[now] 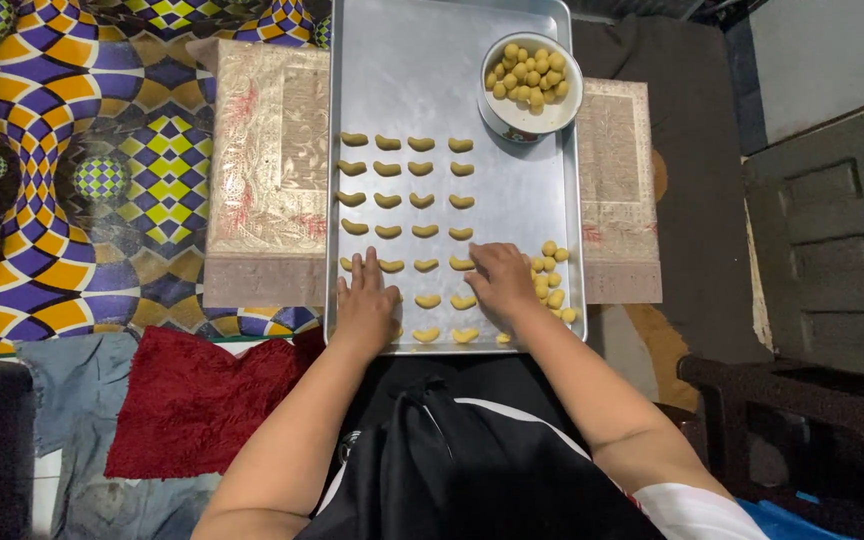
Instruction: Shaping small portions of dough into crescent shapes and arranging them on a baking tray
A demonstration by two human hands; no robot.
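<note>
A long metal baking tray point(422, 70) lies in front of me, holding rows of small crescent-shaped dough pieces point(420, 200). My left hand point(365, 305) rests flat on the tray's near left part, fingers together, covering some pieces. Fingers curled, my right hand point(499, 283) presses down on the tray near a crescent in the fifth row; whether it grips a piece is hidden. Several small dough balls point(550, 275) lie loose on the tray just right of that hand. At the tray's far right corner stands a white bowl point(532, 118) full of dough balls.
The tray sits on a low table covered by a pale patterned cloth point(267, 150). A bright purple, yellow and orange mat point(72, 170) spreads to the left. A red towel point(197, 400) lies near my left elbow. Dark furniture point(802, 420) stands to the right.
</note>
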